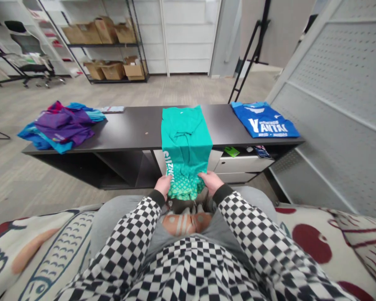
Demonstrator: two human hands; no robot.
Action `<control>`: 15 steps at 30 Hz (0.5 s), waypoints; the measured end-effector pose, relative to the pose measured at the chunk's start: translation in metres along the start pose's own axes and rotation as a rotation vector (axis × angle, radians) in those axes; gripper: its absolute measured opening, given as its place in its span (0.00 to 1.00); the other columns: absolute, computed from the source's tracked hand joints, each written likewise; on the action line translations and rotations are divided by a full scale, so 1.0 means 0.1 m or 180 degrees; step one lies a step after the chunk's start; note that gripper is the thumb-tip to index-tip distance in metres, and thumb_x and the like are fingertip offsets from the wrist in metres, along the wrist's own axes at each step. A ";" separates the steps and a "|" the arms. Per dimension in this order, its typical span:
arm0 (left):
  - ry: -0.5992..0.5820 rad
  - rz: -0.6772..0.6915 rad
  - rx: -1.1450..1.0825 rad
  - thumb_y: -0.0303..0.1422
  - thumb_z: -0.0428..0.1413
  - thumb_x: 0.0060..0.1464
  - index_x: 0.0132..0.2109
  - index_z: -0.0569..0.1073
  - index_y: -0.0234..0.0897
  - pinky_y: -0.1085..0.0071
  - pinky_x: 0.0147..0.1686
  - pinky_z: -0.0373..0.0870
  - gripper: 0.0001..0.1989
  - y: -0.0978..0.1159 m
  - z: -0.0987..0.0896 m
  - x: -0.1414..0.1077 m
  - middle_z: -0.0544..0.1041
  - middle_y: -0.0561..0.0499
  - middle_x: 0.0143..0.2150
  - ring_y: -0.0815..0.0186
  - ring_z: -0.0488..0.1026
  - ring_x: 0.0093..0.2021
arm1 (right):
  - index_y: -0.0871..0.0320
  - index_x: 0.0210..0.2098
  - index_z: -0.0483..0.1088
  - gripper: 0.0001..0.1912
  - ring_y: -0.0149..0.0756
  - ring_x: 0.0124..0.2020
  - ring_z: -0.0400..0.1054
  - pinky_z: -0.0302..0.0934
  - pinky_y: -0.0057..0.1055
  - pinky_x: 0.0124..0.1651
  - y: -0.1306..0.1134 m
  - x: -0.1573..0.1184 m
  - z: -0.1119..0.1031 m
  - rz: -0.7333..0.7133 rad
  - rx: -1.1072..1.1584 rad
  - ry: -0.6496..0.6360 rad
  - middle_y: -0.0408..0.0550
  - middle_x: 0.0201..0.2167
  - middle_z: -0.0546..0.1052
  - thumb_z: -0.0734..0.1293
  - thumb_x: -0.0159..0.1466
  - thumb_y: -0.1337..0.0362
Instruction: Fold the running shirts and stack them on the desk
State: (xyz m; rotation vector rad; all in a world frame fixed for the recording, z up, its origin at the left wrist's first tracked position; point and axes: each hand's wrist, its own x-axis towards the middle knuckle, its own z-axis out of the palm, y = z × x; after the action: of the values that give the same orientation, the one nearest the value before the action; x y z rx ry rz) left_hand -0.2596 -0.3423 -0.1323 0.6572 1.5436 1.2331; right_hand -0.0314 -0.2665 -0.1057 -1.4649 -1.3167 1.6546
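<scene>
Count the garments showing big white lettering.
2: the teal garment draped over the cabinet and the blue garment on its right end. Others may be hidden in the clothes pile.

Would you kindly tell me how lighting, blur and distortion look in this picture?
In the head view, light is bright and fairly even, with soft fold shadows on the teal garment; patterned fabric at lower right looks stretched; the office chair appears soft.

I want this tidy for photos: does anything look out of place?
Yes: the purple and blue clothes at the left end of the cabinet lie in a crumpled heap, unlike the flat, folded blue shirt at the right. The green shirt hangs over the front edge, held by the left hand and right hand.
</scene>
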 end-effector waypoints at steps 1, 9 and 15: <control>-0.0041 -0.0041 -0.0143 0.54 0.67 0.57 0.52 0.83 0.36 0.54 0.45 0.83 0.28 0.04 -0.03 -0.11 0.87 0.37 0.41 0.47 0.87 0.44 | 0.58 0.47 0.80 0.17 0.50 0.46 0.84 0.79 0.40 0.48 -0.01 -0.12 -0.01 0.0039 0.0197 -0.0071 0.59 0.44 0.88 0.72 0.67 0.52; -0.0938 -0.0745 -0.0975 0.43 0.78 0.48 0.48 0.87 0.36 0.72 0.23 0.66 0.23 0.09 -0.30 -0.98 0.88 0.39 0.48 0.64 0.80 0.33 | 0.54 0.47 0.80 0.21 0.38 0.39 0.83 0.76 0.31 0.40 0.01 -1.05 -0.19 0.0696 0.1302 -0.1129 0.52 0.46 0.87 0.85 0.58 0.57; -0.0294 -0.0469 -0.0810 0.52 0.79 0.45 0.50 0.86 0.41 0.67 0.37 0.78 0.30 -0.09 -0.29 -1.11 0.88 0.43 0.45 0.59 0.83 0.39 | 0.54 0.37 0.73 0.20 0.38 0.42 0.79 0.67 0.28 0.35 0.34 -1.17 -0.17 0.0566 0.0835 -0.0683 0.52 0.45 0.85 0.82 0.58 0.50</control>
State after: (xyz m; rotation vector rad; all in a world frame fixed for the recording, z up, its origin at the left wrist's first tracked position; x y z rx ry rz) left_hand -0.2472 -0.4526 -0.1006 0.4208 1.3075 1.2433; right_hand 0.0200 -0.3776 -0.0890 -1.3070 -1.0495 2.0615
